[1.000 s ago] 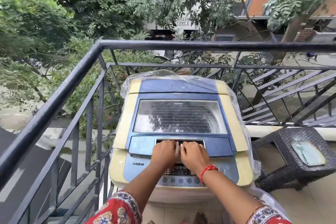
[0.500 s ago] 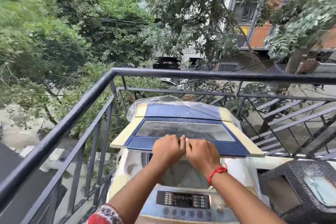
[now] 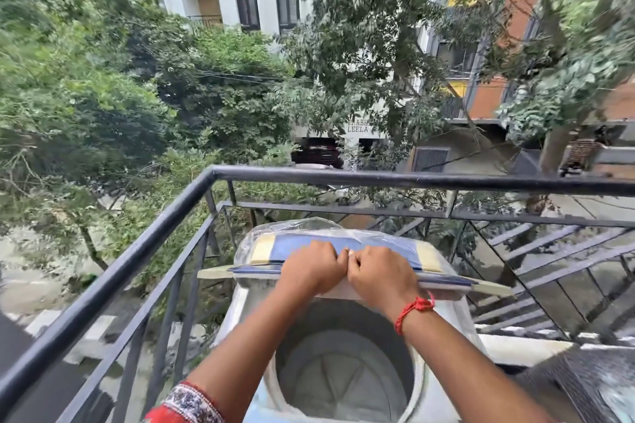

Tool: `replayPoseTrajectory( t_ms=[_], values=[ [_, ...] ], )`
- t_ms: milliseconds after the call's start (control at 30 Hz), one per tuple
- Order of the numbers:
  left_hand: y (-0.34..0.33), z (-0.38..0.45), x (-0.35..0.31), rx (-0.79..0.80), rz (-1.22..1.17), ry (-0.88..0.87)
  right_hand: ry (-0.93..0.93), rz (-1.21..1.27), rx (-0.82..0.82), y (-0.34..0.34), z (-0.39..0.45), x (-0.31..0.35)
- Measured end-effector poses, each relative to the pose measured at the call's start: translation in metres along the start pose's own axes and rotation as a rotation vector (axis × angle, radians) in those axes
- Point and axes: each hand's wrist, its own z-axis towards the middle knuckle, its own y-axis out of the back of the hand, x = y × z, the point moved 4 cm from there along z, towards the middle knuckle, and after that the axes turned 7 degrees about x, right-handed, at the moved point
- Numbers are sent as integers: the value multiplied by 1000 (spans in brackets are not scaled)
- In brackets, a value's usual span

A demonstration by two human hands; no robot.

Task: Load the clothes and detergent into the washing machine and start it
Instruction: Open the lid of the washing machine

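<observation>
On a balcony high above a tree-lined street, a black metal railing (image 3: 113,275) runs from the lower left up to a corner and across the frame. Inside that corner stands a top-loading washing machine (image 3: 443,385), its rear still wrapped in clear plastic film (image 3: 295,227). A red patterned sleeve (image 3: 187,405) shows at the bottom edge, and from it the left forearm reaches up to the left hand (image 3: 311,268), whose fingers are curled tight over the front edge of the blue-and-cream lid (image 3: 446,282). Just beside it, thumbs almost touching, the right hand (image 3: 381,273) clenches the same edge; a red thread bracelet (image 3: 410,311) circles that wrist. The lid is raised and seen nearly edge-on, folded back toward the rear of the machine. Below the two forearms the round drum (image 3: 340,374) lies open, its pale ribbed floor visible. At the lower right corner, part of a dark woven stool (image 3: 584,385) stands near the machine, blurred.
</observation>
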Motion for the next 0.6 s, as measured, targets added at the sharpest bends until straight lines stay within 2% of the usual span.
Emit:
replayPoseTrajectory(
  t_ms=[200,467,600],
  values=[
    [32,34,-6,-4,-3,25,20,-10,-47,27,38,2],
    [71,84,-13,-334,50,-56,74,6,-116,49,100,0],
    [84,106,-15,-369,77,-71,54,20,-116,51,132,-6]
  ],
)
